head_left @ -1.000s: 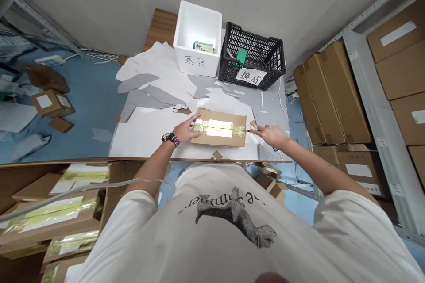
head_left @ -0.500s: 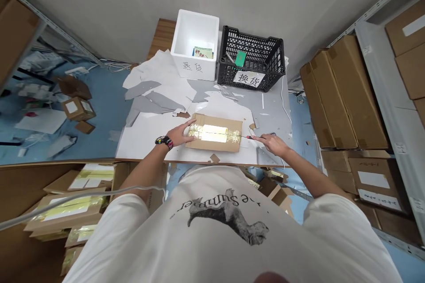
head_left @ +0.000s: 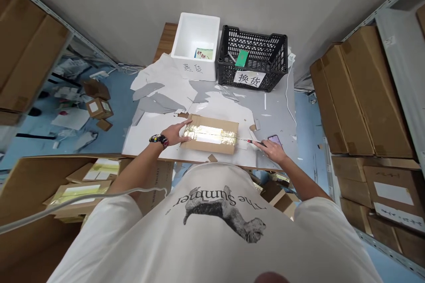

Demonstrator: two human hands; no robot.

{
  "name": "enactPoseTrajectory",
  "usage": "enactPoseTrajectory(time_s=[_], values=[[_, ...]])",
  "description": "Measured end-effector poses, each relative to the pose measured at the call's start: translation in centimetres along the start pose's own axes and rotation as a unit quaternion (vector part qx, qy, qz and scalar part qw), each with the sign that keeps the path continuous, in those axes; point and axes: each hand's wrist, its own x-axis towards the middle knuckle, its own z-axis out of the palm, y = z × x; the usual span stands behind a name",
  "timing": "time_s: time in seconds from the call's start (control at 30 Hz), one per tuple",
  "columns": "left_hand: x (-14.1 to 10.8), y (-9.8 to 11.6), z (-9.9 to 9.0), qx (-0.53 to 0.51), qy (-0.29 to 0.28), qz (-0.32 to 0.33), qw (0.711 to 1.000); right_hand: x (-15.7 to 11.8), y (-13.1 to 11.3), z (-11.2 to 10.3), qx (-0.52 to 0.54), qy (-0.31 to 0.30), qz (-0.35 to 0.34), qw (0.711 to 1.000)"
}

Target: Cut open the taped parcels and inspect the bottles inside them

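One flat cardboard carton lies near the front edge of the desk, on torn white and grey sheets. A band of shiny, yellowish packing tape runs lengthwise across its top over a white label, and glare hides any print there. The left hand is open, palm down, its fingers spread on the carton's left end, with a multicoloured wristwatch on that wrist. The right hand is closed in a pinch around a slim red-handled tool, its thin metal shaft reaching toward the tape at the carton's right end. A smartphone lies just beyond that hand.

Farther along the desk, a white foam box bears the handwritten characters 退货, and a printed card sits inside it. Beside it stands a black plastic crate with a paper label reading 换货 and a green item inside. The person's white T-shirt shows "The Summer" upside down above an animal print. Brown cartons fill the shelves to the right.
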Motion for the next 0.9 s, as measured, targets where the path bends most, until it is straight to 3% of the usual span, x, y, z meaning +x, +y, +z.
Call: enactPoseTrajectory(time_s=[0.1, 0.2, 0.3, 0.4, 0.5, 0.57, 0.67, 0.77, 0.9], values=[[-0.1, -0.1, -0.7, 0.015, 0.007, 0.0, 1.0, -2.3, 1.0, 0.8, 0.018, 0.006, 0.096, 0.995], [0.5, 1.9, -1.1, 0.069, 0.051, -0.003, 0.996, -3.8, 1.0, 0.6, 0.062, 0.078, 0.214, 0.972], [2.5, 7.0, -0.1, 0.101, 0.087, 0.042, 0.99, -2.5, -1.2, -0.6, 0.14, 0.165, 0.262, 0.941], [5.0, 12.8, 2.5, 0.065, 0.057, 0.135, 0.987, 0.6, -4.6, -1.8, 0.221, 0.229, 0.252, 0.914], [7.0, 16.3, 5.3, 0.053, 0.043, 0.144, 0.987, 2.9, -7.4, -2.2, 0.275, 0.264, 0.237, 0.894], [7.6, 16.9, 6.5, 0.061, 0.062, 0.132, 0.987, 3.1, -8.4, -1.9, 0.293, 0.254, 0.226, 0.894], [7.9, 16.5, 7.3, 0.073, 0.086, 0.141, 0.984, 1.9, -8.6, -1.0, 0.277, 0.199, 0.201, 0.918], [8.0, 16.2, 7.3, 0.065, 0.083, 0.163, 0.981, 0.1, -8.3, -0.1, 0.22, 0.152, 0.171, 0.948], [8.3, 16.4, 6.9, 0.047, 0.077, 0.173, 0.981, -0.3, -8.3, 0.2, 0.163, 0.139, 0.129, 0.968]])
